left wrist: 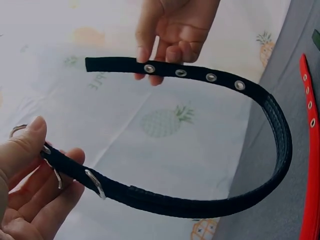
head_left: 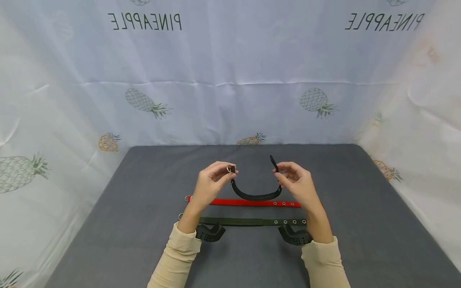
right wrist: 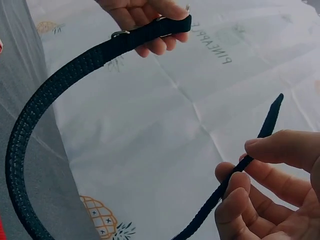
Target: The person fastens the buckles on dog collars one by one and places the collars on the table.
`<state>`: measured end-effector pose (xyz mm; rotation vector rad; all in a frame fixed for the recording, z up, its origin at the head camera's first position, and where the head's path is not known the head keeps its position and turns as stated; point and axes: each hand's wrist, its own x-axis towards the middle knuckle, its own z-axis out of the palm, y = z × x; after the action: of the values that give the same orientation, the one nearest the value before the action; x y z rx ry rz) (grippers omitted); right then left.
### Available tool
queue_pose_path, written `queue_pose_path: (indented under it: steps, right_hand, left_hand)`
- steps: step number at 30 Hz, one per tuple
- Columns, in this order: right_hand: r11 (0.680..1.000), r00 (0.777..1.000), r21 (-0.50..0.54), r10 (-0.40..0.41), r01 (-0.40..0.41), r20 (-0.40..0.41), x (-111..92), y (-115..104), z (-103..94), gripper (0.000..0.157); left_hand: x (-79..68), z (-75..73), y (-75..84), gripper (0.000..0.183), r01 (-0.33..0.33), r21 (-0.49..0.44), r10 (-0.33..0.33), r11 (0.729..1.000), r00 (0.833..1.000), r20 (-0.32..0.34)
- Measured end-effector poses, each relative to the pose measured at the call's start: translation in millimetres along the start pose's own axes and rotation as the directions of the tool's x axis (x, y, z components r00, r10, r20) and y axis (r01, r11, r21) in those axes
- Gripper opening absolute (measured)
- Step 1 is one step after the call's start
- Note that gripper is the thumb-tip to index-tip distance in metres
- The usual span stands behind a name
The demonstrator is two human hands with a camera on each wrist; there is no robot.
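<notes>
A black collar (head_left: pixel 256 197) hangs in a U above the table, held up by both hands. My left hand (head_left: pixel 212 180) pinches its buckle end, where metal rings and a metal loop (left wrist: pixel 95 184) show in the left wrist view. With thumb and fingers my right hand (head_left: pixel 297 182) grips the strap near the other end, which carries several metal eyelets (left wrist: pixel 211 77). The strap's tip (right wrist: pixel 272 115) sticks up past the right thumb. Below the hands a red collar (head_left: pixel 248 203) lies flat, and nearer to me lies a dark green collar (head_left: pixel 245 221).
A grey cloth (head_left: pixel 144 208) covers the table. White curtains (head_left: pixel 230 112) with pineapple prints stand behind it and at both sides. Black wrist-worn devices (head_left: pixel 296 236) sit on the inner side of each forearm, over the green collar's near side.
</notes>
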<state>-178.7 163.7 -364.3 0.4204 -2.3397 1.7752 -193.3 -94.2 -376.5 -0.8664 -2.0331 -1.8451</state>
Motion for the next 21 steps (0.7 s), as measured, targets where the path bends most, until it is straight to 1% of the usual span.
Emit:
queue_pose_path:
  steps: [3, 8, 12, 16, 19, 21]
  right_hand:
    - [1.0, 1.0, 0.001, -0.026, 0.026, -0.006, 0, -2, -1.3, 0.023]
    - [0.998, 0.998, 0.022, -0.051, 0.051, -0.021, 0, -4, 2.3, 0.023]
    - [0.998, 1.0, 0.06, 0.002, -0.001, -0.014, -2, -7, 3.9, 0.023]
    - [0.997, 0.999, 0.069, 0.047, -0.045, -0.017, -6, -12, 4.9, 0.025]
    - [0.994, 0.999, 0.098, 0.041, -0.04, -0.006, -7, -14, 5.5, 0.024]
    - [0.993, 1.0, 0.116, 0.029, -0.03, 0.01, -7, -16, 5.7, 0.024]
  left_hand:
    - [0.3, 2.0, 1.3, 0.024, 0.002, -0.013, -0.002, 1.0, 1.0, 0.003]
    - [-0.4, 7.1, 3.7, 0.027, -0.006, -0.054, 0.005, 0.999, 1.0, -0.015]
    - [-1.4, 12.1, 6.6, 0.028, -0.015, -0.101, 0.013, 0.995, 1.0, -0.02]
    - [-2.9, 15.4, 9.0, 0.035, -0.004, -0.133, 0.003, 0.991, 1.0, -0.009]
    - [-3.6, 17.2, 9.5, 0.035, 0.003, -0.129, -0.003, 0.992, 1.0, 0.0]
    - [-3.8, 17.8, 9.6, 0.033, -0.002, -0.1, 0.003, 0.995, 1.0, 0.007]
